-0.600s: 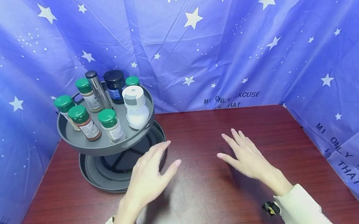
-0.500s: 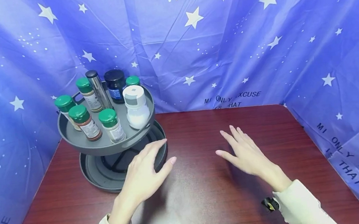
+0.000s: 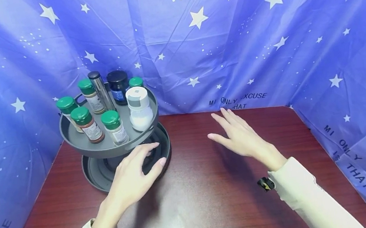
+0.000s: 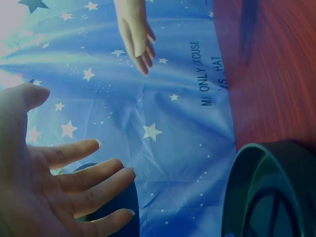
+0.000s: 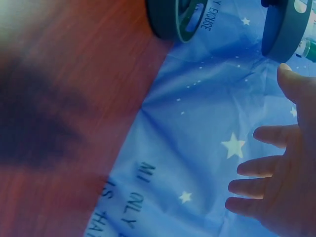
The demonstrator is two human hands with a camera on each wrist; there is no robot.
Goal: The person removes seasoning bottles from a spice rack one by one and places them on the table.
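Observation:
Held in the air at the front of a grey two-tier turntable, my left hand [image 3: 130,176] has its fingers spread and relaxed, with nothing in its grasp. In the head view it overlaps the lower tier [image 3: 91,175], just under the rim of the upper tier [image 3: 119,150]. My right hand [image 3: 243,137] hovers over the back right of the table, fingers extended and palm facing inward. The right wrist view shows that hand [image 5: 281,173] holding nothing. On the upper tier stand several green-capped spice jars [image 3: 90,130] and a white-capped clear bottle [image 3: 140,115] of white contents.
Also on the upper tier are a slim silver cylinder [image 3: 101,91] with a black top and a dark, black-lidded jar [image 3: 118,91]. A reddish wooden table [image 3: 200,202] lies beneath. Blue star-patterned curtains [image 3: 175,47] hang close around its back and sides.
My left hand has shifted left, toward the front of the turntable. My right hand has moved forward and slightly left, toward the table's back edge. The turntable and its jars have stayed put.

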